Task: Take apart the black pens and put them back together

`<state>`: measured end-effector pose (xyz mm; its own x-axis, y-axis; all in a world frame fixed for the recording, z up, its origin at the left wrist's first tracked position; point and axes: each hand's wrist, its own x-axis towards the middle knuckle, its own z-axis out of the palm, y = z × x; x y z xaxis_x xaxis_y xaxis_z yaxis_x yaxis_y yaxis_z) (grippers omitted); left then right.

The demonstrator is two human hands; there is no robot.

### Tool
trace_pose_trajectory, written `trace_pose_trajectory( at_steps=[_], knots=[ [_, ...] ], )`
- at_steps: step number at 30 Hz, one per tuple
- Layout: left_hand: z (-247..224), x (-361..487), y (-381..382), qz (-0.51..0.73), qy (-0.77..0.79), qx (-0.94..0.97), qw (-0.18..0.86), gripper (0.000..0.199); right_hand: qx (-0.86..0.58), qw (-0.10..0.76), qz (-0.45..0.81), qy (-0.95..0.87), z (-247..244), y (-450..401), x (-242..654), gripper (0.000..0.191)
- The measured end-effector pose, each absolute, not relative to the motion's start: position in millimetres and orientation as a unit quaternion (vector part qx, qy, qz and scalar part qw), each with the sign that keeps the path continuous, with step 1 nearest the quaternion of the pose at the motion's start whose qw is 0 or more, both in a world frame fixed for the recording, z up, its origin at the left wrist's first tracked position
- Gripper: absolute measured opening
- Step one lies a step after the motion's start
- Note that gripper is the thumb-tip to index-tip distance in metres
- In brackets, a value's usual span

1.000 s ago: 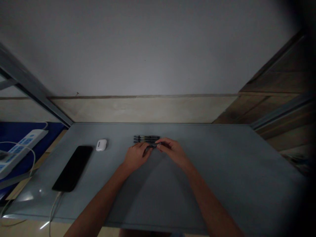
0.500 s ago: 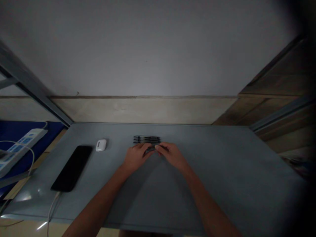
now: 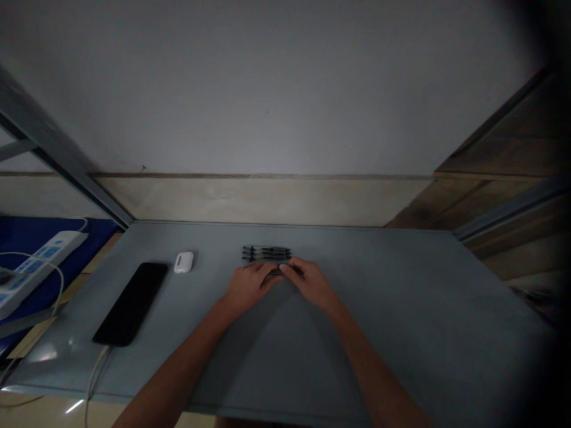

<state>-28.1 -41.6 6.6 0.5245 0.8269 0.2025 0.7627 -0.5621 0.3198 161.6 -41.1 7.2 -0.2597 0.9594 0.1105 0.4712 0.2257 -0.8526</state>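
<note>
Both hands meet near the middle of the bench (image 3: pixel 401 309), fingertips almost together, grasping one slim dark piece (image 3: pixel 273 273) between them. The left hand (image 3: pixel 248 283) grips its nine o'clock end, thumb nearest the wearer and fingers curled over the far side; the right hand (image 3: pixel 311 285) pinches its three o'clock end between thumb and fingers. Most of the piece is hidden by the fingers, so its exact shape cannot be told; the part that shows lies in the gap between the hands, roughly along the nine-to-three line. Just beyond the fingers, at about eleven o'clock from the held piece, a row of slim dark pens (image 3: pixel 266 253) lies side by side on the bench, also pointing nine to three. From the left hand, a small white case (image 3: pixel 184 262) sits between nine and ten o'clock, well apart. Farther off, between eight and nine, lies a black phone (image 3: pixel 131 304), its far end turned toward one o'clock and a pale cable (image 3: pixel 96 371) running from its near end. Well beyond, around nine, is a white power strip (image 3: pixel 42 267).
</note>
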Motion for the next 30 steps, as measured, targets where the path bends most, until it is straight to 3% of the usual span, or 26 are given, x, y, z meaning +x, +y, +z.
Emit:
trace_pose_trajectory(
  at_steps=[3,8,14,20,30],
  knots=[
    [7.3,-29.0,-41.7,0.163,0.443,0.877,0.094,0.033,-0.513,0.317,0.355,-0.714,6.1,-41.8,161.4,0.044],
    [9.7,-28.8,-41.6,0.147,0.480,0.861,0.078,0.038,-0.478,0.350,0.371,-0.716,8.9,-41.2,160.9,0.027],
    [10.3,-28.6,-41.7,0.144,0.449,0.877,0.094,0.035,-0.515,0.291,0.353,-0.725,6.8,-41.1,161.5,0.048],
    [11.0,-28.0,-41.7,0.124,0.489,0.859,0.086,0.040,-0.467,0.327,0.374,-0.731,12.1,-42.7,163.9,0.027],
    [9.6,-28.8,-42.6,0.141,0.453,0.874,0.112,0.039,-0.505,0.304,0.343,-0.731,6.3,-41.8,160.3,0.044]
  ],
)
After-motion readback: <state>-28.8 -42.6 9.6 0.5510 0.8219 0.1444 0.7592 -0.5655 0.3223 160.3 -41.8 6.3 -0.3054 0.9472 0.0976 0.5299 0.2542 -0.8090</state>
